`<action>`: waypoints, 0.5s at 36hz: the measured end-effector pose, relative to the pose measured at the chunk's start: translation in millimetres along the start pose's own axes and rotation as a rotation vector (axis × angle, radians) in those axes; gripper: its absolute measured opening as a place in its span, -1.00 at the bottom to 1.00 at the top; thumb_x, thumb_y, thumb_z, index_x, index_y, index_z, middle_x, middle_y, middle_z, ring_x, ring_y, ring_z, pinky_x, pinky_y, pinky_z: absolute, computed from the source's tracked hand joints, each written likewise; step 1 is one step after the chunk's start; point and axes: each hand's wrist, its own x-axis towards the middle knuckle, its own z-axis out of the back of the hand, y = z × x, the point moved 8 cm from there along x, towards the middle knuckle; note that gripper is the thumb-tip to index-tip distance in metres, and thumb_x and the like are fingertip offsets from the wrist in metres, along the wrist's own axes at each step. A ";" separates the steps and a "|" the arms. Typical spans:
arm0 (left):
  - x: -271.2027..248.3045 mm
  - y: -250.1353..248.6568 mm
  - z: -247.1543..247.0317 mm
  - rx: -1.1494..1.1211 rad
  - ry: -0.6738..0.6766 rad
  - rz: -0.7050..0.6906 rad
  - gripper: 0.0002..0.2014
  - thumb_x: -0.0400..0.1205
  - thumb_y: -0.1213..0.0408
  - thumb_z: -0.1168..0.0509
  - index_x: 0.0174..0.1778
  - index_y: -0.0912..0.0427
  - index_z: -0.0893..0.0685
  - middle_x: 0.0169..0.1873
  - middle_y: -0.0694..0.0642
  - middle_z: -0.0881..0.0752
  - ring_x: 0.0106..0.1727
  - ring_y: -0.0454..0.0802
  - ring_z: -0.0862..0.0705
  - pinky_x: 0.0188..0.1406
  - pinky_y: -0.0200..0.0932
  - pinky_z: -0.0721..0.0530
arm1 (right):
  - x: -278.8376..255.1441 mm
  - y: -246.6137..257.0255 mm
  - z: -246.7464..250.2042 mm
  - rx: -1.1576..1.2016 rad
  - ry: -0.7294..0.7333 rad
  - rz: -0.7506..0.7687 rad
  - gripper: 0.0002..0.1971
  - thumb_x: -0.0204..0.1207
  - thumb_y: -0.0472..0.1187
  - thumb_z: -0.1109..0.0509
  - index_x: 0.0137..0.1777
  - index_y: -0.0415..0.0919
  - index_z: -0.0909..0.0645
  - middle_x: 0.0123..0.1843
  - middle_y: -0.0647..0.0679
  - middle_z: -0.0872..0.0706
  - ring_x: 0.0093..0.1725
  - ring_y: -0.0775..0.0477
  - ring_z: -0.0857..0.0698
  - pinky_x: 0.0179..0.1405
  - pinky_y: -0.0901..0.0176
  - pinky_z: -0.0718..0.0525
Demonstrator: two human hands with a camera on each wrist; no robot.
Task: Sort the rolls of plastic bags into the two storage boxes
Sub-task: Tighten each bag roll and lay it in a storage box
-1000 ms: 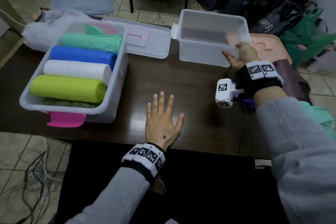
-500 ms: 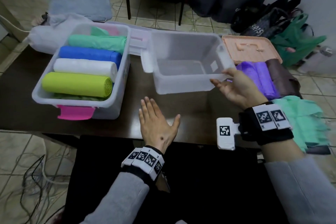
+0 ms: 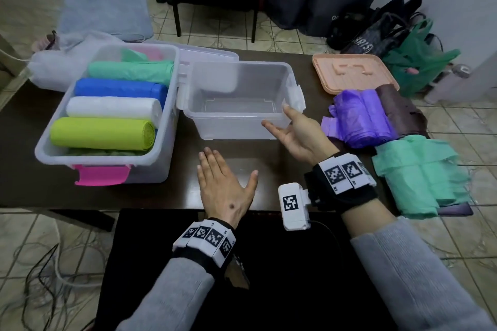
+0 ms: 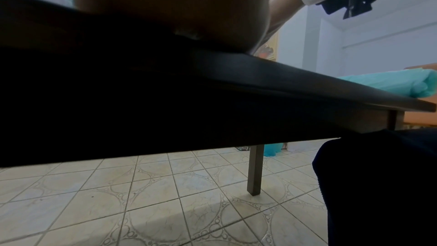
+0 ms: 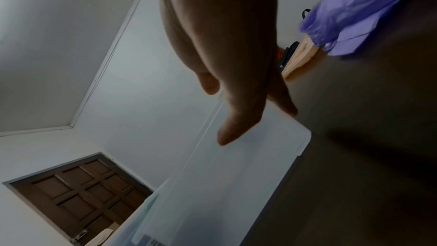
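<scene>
While the left hand [image 3: 224, 188] is lying flat before the empty box [image 3: 236, 118], the right hand [image 3: 294, 134] is hovering loose-fingered, holding nothing, at its right corner.

Only partial letters "RIS" read on a dark tote bag [image 3: 376, 43] on the floor

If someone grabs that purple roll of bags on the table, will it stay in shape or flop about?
The purple roll would probably squash and sag: it looks loosely wound, with crumpled plastic. A loose tail hangs out at its left end, so it may start unwinding. It is likely light, and too lumpy to roll far.
</scene>
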 end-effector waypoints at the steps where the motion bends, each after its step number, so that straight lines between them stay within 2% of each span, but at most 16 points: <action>1: 0.3 0.1 0.0 0.003 -0.002 0.002 0.03 0.45 -0.39 0.30 0.62 0.41 0.20 0.64 0.33 0.20 0.66 0.16 0.26 0.56 -0.03 0.36 | 0.7 -0.7 3.5 -0.010 0.010 -0.016 -0.67 0.65 -0.20 -0.28 0.36 -0.27 -0.40 0.48 -0.21 -0.41 0.11 -0.30 -0.69 0.03 0.01 -0.77; 3: 0.9 -0.7 -0.3 0.002 0.005 0.006 0.01 0.52 -0.40 0.24 0.62 0.42 0.20 0.64 0.34 0.20 0.66 0.16 0.27 0.57 -0.01 0.34 | 1.4 0.2 15.2 -0.034 0.000 -0.057 -0.43 0.63 -0.04 -0.30 0.57 -0.22 -0.25 0.59 -0.29 -0.26 0.09 -0.29 -0.72 -0.03 0.00 -0.79; 5: 1.5 -2.0 -0.8 -0.015 0.029 0.020 -0.01 0.58 -0.36 0.12 0.61 0.43 0.21 0.63 0.34 0.21 0.65 0.17 0.29 0.59 0.02 0.33 | 0.2 7.6 30.9 -0.151 -0.036 -0.082 -0.33 0.62 0.09 -0.26 0.63 -0.17 -0.16 0.59 -0.29 -0.27 0.05 -0.21 -0.72 -0.15 0.02 -0.77; 7: 3.5 -4.5 0.3 -0.038 0.039 0.045 0.00 0.55 -0.36 0.15 0.61 0.43 0.21 0.63 0.35 0.22 0.65 0.19 0.30 0.58 0.06 0.33 | -1.9 25.3 49.5 -0.378 -0.118 -0.036 -0.40 0.64 0.08 -0.23 0.58 -0.22 -0.28 0.42 -0.20 -0.49 -0.06 -0.07 -0.68 -0.24 0.17 -0.65; 9: 6.6 -10.9 0.2 -0.054 0.047 0.056 -0.03 0.58 -0.33 0.13 0.62 0.42 0.22 0.63 0.35 0.22 0.65 0.20 0.31 0.57 0.12 0.34 | -0.9 55.5 73.8 -0.636 -0.278 0.124 -0.54 0.64 -0.03 -0.27 0.47 -0.24 -0.42 0.14 -0.07 -0.60 -0.15 0.01 -0.61 -0.28 0.24 -0.56; 10: 8.6 -15.7 -0.6 -0.066 0.052 0.052 -0.06 0.62 -0.30 0.09 0.62 0.42 0.22 0.63 0.34 0.23 0.65 0.19 0.31 0.57 0.14 0.33 | -0.7 73.8 86.0 -0.798 -0.374 0.231 -0.58 0.62 -0.07 -0.29 0.42 -0.23 -0.48 0.09 -0.04 -0.61 -0.10 -0.01 -0.61 -0.22 0.22 -0.55; 11: 10.9 -21.1 -1.5 -0.079 0.056 0.044 -0.08 0.64 -0.26 0.06 0.62 0.42 0.22 0.63 0.34 0.23 0.65 0.19 0.30 0.57 0.14 0.32 | -0.7 90.7 96.5 -0.967 -0.461 0.327 -0.59 0.60 -0.10 -0.31 0.40 -0.24 -0.51 0.13 -0.06 -0.62 0.04 -0.06 -0.62 -0.08 0.18 -0.56; 13: 15.3 -31.6 -4.4 -0.093 0.061 0.044 -0.10 0.65 -0.24 0.05 0.62 0.42 0.20 0.63 0.34 0.22 0.65 0.20 0.28 0.57 0.18 0.30 | -1.2 113.2 113.2 -1.221 -0.595 0.413 -0.58 0.58 -0.14 -0.30 0.42 -0.24 -0.48 0.38 -0.22 -0.53 0.37 -0.21 -0.50 0.30 0.07 -0.43; 14: 17.5 -35.6 -6.6 -0.091 0.062 0.055 -0.10 0.65 -0.24 0.07 0.62 0.42 0.20 0.63 0.35 0.21 0.66 0.21 0.27 0.56 0.22 0.30 | -1.2 119.9 120.7 -1.298 -0.643 0.414 -0.56 0.58 -0.15 -0.28 0.45 -0.24 -0.44 0.45 -0.29 -0.45 0.45 -0.28 -0.41 0.40 0.05 -0.34; 16: 20.0 -40.0 -10.5 -0.084 0.043 0.085 -0.10 0.63 -0.27 0.17 0.61 0.44 0.18 0.63 0.38 0.18 0.65 0.24 0.24 0.54 0.32 0.28 | 1.9 127.4 132.0 -1.391 -0.689 0.379 -0.50 0.59 -0.13 -0.26 0.51 -0.25 -0.35 0.50 -0.37 -0.33 0.51 -0.35 -0.28 0.46 -0.01 -0.26; 18: 19.6 -42.1 -12.8 -0.053 0.006 0.098 -0.10 0.60 -0.26 0.22 0.61 0.47 0.14 0.62 0.42 0.13 0.65 0.28 0.19 0.52 0.37 0.26 | 8.9 129.2 138.4 -1.486 -0.686 0.336 -0.45 0.59 -0.09 -0.25 0.54 -0.27 -0.31 0.51 -0.39 -0.32 0.51 -0.37 -0.27 0.45 -0.04 -0.26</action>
